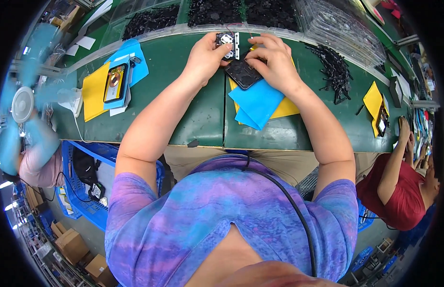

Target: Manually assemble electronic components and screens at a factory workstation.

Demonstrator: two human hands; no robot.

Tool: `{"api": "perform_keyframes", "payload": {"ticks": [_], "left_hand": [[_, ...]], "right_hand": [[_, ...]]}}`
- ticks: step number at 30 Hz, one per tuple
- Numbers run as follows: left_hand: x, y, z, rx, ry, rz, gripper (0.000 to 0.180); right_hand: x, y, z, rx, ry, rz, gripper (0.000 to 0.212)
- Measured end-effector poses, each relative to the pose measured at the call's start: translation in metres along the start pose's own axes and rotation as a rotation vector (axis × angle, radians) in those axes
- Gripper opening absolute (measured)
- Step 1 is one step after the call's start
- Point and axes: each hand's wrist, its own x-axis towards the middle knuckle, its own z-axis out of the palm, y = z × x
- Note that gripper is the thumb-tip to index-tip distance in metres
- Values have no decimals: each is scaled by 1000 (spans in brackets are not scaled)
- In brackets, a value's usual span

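My left hand [206, 56] is closed around a small black-and-white mechanical part [226, 40], with the thumb pressed on its face. A narrow white strip with holes [237, 46] stands along that part's right side. Just to the right, the curled fingers of my right hand [275, 61] meet over the top of a flat black rectangular case [242, 74]. Whatever lies between those fingertips is hidden. The case rests at a slant on blue sheets [259, 106] and yellow sheets [285, 109] on the green table [193, 119].
Trays of black parts [215, 13] line the back, beside stacked clear plastic trays [341, 33]. Black parts [333, 71] are piled at right. Another black device [116, 82] lies on coloured sheets at left, near a fan [23, 104]. A co-worker in red [394, 191] sits right.
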Motion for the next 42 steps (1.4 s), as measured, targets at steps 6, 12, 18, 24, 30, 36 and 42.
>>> {"api": "perform_keyframes", "payload": {"ticks": [6, 12, 18, 24, 30, 36, 42], "left_hand": [[5, -15, 6, 105, -16, 143, 19], [3, -15, 10, 124, 12, 190, 20], [8, -20, 7, 225, 62, 226, 15], [6, -20, 12, 172, 38, 211, 18], [1, -13, 15, 143, 26, 198, 20], [3, -19, 15, 129, 56, 226, 24], [0, -12, 16, 182, 27, 194, 23]], "right_hand": [[1, 12, 12, 162, 67, 192, 10], [4, 0, 9, 99, 102, 226, 13], [1, -5, 12, 75, 130, 244, 14], [2, -7, 12, 36, 151, 234, 12], [2, -1, 18, 57, 156, 250, 13], [2, -1, 19, 46, 176, 231, 13], [3, 0, 18, 48, 167, 235, 11]]}}
